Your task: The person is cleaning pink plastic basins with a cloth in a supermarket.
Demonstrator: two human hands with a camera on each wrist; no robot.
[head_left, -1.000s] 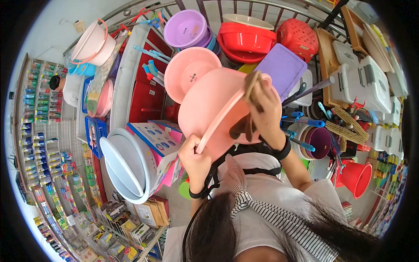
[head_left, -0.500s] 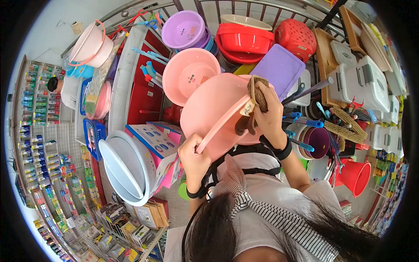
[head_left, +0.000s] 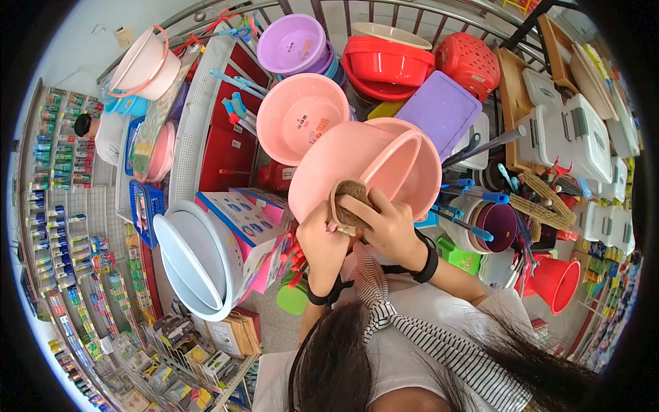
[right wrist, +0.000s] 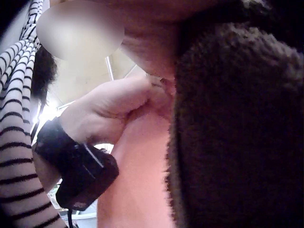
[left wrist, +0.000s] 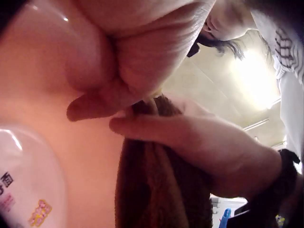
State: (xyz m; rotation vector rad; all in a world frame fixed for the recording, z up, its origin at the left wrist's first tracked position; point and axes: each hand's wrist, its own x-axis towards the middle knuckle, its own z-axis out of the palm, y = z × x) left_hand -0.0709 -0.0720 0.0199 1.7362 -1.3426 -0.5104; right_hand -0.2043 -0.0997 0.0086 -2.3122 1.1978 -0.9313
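Observation:
A tilted pink basin (head_left: 329,161) is in front of me, its rim turned to the right. At its near edge my left hand (head_left: 324,244) grips the rim, thumb inside in the left wrist view. My right hand (head_left: 397,237) holds a folded brown cloth (head_left: 352,192) against the rim, right beside the left hand. In the right wrist view the fuzzy cloth (right wrist: 237,128) fills the right side and hides part of the basin. Another pink basin (head_left: 427,175) lies under the tilted one, and a third pink basin (head_left: 302,113) with printed stickers stands behind.
Purple basins (head_left: 292,42) and red basins (head_left: 388,62) are stacked at the back. A purple lid (head_left: 439,113) lies to the right, near blue-handled tools (head_left: 480,194). Light blue basins (head_left: 195,257) on a box stand at left. A person in white (head_left: 108,137) is at far left.
My right hand has carried the cloth along the rim from the far right side to beside my left hand. The basin has turned slightly, uncovering more of the basin under it.

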